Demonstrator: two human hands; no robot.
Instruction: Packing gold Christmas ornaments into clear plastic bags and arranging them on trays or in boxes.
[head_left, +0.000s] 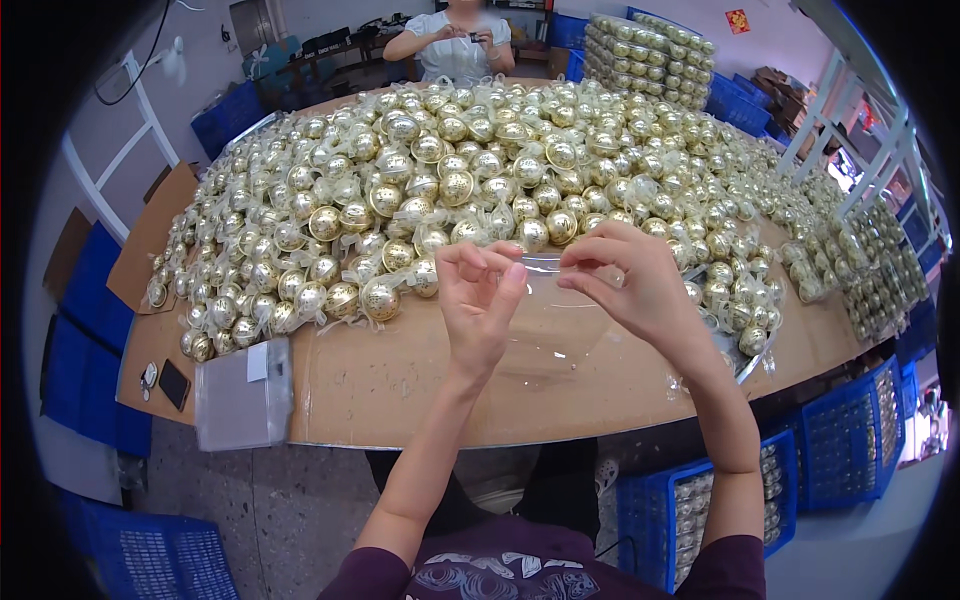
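Observation:
A clear plastic bag (541, 264) is stretched between my two hands above the near middle of the table. My left hand (483, 300) pinches its left edge, thumb against fingers. At the other edge, my right hand (628, 278) grips it between thumb and fingertips. The bag is so transparent that its lower outline hardly shows. Right behind my hands rises a large heap of gold ball ornaments (457, 188) with pale ribbons. A flat stack of clear bags (240, 405) lies at the front left edge, well apart from my left hand.
Beside the bags is a dark phone (174, 384). Packed ornaments stand in stacks at the far right (650, 60) and right (885, 265). Blue crates (850, 445) flank the table (400, 410). Across it, a person (462, 45) handles a small dark item.

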